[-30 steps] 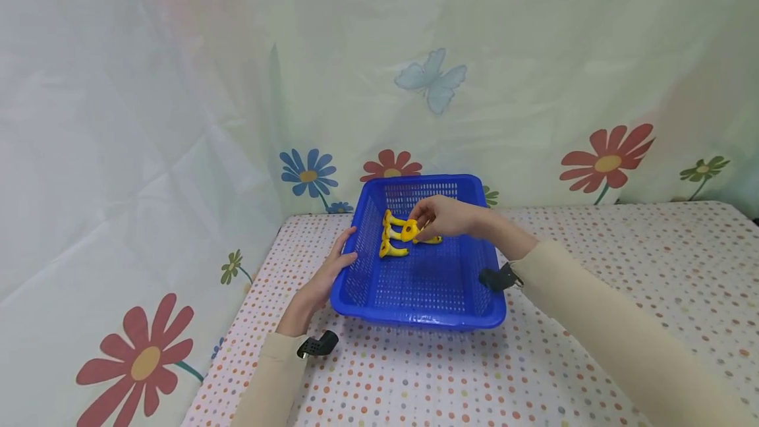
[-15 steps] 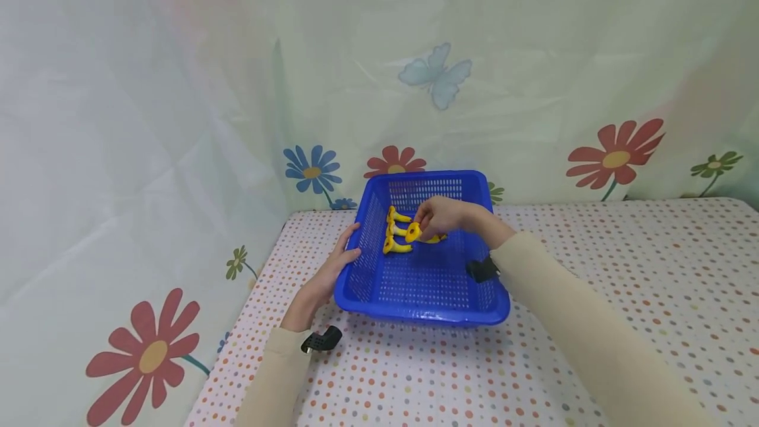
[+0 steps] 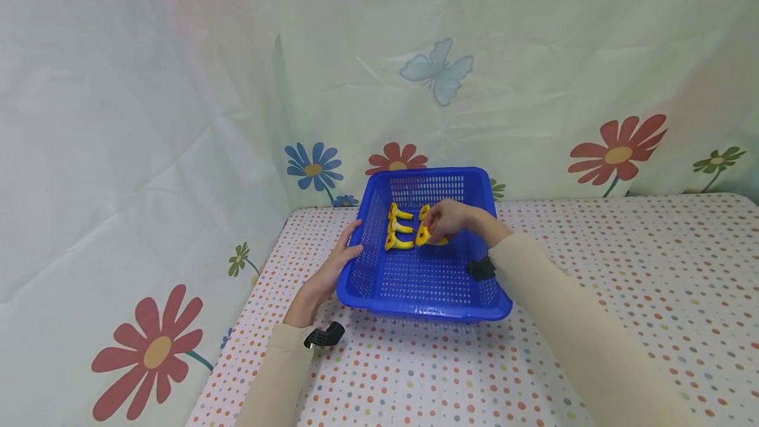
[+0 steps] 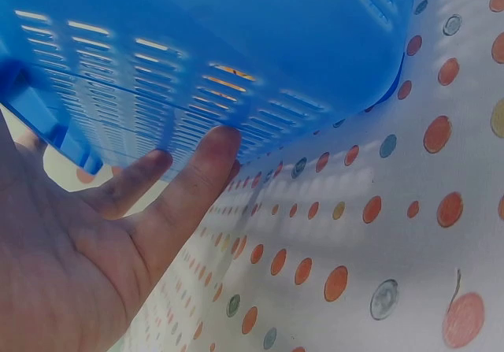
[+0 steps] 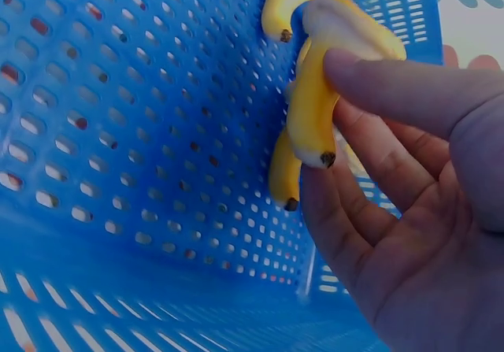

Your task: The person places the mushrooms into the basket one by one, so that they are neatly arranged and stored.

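Observation:
The right hand (image 3: pixel 450 215) reaches into a blue plastic basket (image 3: pixel 423 313) and pinches a yellow mushroom (image 3: pixel 422 236). Seen from the right wrist, the thumb and fingers hold this mushroom (image 5: pixel 312 120) by its curved stem, which has a dark tip. Three similar mushrooms (image 3: pixel 401 244) lie in a column at the basket's left side. Another mushroom (image 3: pixel 424 211) shows just beyond the right fingers, and part of one more is mostly covered by that hand. At the basket's left rim rests the left hand (image 3: pixel 331 269); its extended fingers (image 4: pixel 209 159) touch the slotted outer wall.
Beneath the basket is a table (image 3: pixel 415 374) with a dotted cloth. A pale curtain (image 3: pixel 504 117) printed with flowers and a butterfly hangs behind and at the left. Each wrist carries a small black camera (image 3: pixel 325 335).
Inside the basket, the right hand has shifted slightly right and nearer with the pinched mushroom. A mushroom beyond the fingers has come into sight. The left hand stays on the rim.

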`<state>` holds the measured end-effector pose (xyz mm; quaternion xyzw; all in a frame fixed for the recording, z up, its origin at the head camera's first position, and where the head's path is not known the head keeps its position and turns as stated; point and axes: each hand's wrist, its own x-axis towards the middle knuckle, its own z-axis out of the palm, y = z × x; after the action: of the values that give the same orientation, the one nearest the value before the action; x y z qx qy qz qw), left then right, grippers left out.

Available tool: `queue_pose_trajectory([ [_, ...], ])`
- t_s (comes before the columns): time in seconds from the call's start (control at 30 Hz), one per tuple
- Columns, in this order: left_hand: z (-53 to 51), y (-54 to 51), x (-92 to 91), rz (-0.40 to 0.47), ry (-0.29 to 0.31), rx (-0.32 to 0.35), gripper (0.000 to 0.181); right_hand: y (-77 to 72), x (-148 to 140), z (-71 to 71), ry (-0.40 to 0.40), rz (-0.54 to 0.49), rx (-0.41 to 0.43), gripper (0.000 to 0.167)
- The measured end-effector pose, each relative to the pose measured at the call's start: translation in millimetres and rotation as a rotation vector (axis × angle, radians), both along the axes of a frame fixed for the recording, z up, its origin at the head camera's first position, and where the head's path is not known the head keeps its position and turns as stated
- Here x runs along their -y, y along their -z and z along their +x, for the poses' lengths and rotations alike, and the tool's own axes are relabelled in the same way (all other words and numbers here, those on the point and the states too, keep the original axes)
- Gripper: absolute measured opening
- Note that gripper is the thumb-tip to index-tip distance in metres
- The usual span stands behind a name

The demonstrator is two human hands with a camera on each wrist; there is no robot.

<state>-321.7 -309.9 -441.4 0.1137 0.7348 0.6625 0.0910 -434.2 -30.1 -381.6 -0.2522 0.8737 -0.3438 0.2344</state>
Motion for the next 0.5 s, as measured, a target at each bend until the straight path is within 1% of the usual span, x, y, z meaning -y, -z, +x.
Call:
queue_pose_trajectory([
  [0.17,-0.4,-0.3,-0.9,-0.006,-0.01,0.01,0.06,4.6,0.3,-0.2,0.012,0.019,-0.004,0.027],
  [0.23,-0.8,-0.2,-1.0,-0.012,-0.018,0.007,0.059,5.7,0.1,-0.1,0.032,0.023,-0.003,0.026],
  [0.4,-2.2,0.9,0.2,-0.015,-0.023,-0.009,0.059,7.6,-1.7,0.1,0.049,0.031,-0.019,0.025],
  [0.5,-2.1,0.2,1.0,-0.01,-0.026,-0.004,0.059,9.2,-1.8,0.0,0.046,0.03,-0.02,0.024],
])
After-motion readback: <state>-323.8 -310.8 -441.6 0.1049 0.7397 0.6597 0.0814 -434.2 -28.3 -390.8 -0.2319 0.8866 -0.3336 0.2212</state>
